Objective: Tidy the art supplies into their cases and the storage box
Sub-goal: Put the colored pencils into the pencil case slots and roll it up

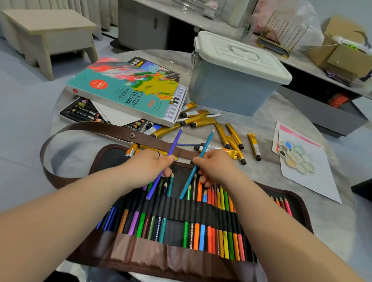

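round grey marble-look table [267, 114] fills the view. closed lidded storage box [236, 79] sits at the back. brown pencil roll [177, 217] lies open right under both arms, slots running near-to-far. acrylic box [127, 91] back-left reads "acrylic colors", red dot "18". gold paint tubes [230, 138] are scattered btwn roll & box. left hand [150, 162] is closed round a purple pencil [165, 163], tip up & away. right hand [216, 165] pinches a blue pencil [198, 162], blunt end down just above empty middle slots, so prob. the next one in.
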Motion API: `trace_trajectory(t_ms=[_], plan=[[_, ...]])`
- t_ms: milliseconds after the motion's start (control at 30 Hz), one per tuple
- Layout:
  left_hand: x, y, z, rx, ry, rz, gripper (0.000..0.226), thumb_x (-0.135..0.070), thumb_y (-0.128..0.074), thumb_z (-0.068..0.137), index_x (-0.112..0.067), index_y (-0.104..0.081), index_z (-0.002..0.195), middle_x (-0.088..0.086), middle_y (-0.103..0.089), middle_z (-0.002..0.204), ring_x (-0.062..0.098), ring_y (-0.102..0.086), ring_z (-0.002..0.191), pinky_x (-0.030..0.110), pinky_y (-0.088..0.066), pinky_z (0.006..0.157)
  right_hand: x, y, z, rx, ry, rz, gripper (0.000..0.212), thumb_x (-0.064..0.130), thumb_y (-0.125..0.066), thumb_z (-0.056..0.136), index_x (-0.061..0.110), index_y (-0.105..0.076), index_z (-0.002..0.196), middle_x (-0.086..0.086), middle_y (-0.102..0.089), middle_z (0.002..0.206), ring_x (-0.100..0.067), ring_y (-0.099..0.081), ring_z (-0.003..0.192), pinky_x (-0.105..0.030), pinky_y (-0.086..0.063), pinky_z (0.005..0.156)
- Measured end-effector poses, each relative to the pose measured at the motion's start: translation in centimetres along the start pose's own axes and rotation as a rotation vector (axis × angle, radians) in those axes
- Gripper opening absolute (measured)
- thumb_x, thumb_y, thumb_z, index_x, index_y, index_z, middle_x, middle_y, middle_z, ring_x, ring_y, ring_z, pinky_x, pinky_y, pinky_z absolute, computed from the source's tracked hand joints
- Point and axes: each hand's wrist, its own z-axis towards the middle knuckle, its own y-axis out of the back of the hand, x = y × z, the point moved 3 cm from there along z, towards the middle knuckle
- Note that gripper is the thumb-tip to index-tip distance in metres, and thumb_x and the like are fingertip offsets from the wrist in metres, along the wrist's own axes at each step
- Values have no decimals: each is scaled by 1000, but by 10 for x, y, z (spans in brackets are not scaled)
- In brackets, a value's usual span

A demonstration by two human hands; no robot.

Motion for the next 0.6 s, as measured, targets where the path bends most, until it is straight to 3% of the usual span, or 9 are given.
trace_trajectory(t_ms=[167,267,333,433,600], plan=[[0,2,1,7,4,-16,44,-30,-38,98,-13,-55,61,-6,-62,80,7,-58,81,27,-41,92,19,1,9,42,-50,-398,28,22,-52,93,9,-44,69,-3,-48,63,-12,-44,50,-20,-38,44],[0,1,1,13,-3,14,44,-30,-37,98,-14,-55,61,-8,-61,78,11,-57,88,24,-36,89,28,-1,13,79,-38,-528,24,24,-55,91,8,-47,74,-5,-48,71,-14,-47,60,-21,-38,51],[-1,1,1,20,-5,32,44,-30,-37,98,-14,-55,62,-9,-59,77,12,-56,92,24,-35,89,31,1,13,117,-41,-550,21,24,-55,92,9,-49,79,-3,-49,70,-13,-46,60,-20,-36,50],[-1,2,1,29,-1,46,44,-31,-36,98,-14,-54,62,-9,-59,79,12,-55,94,23,-35,90,32,4,14,221,-77,-540,27,25,-53,93,12,-48,70,0,-50,60,-9,-38,51,-19,-33,50],[0,1,1,26,-5,60,44,-31,-36,98,-15,-54,62,-2,-63,92,9,-54,87,22,-34,88,27,1,12,312,-110,-566,30,30,-54,92,14,-48,67,2,-48,58,-10,-38,58,-23,-34,57]])
